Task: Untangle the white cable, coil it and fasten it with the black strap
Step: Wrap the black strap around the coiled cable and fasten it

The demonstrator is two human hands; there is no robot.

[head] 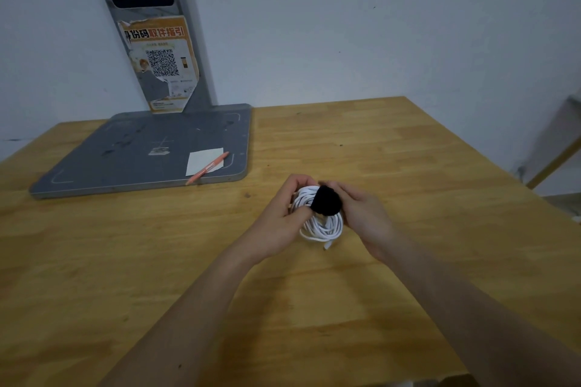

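The white cable (323, 225) is wound into a small round coil, held just above the wooden table (393, 151) between both hands. My left hand (279, 217) grips the coil's left side, thumb pressed on its front. The black strap (327, 200) wraps over the top of the coil. My right hand (364, 214) holds the strap and the coil's right side with its fingers curled behind. A short cable end with a plug sticks out below the coil. The far side of the coil is hidden by my fingers.
A grey metal stand base (141, 154) lies at the back left, carrying a white paper slip (204, 160) and an orange pen (207, 168). Its upright post (163, 50) with a poster leans on the wall. The table's right edge drops off at the far right.
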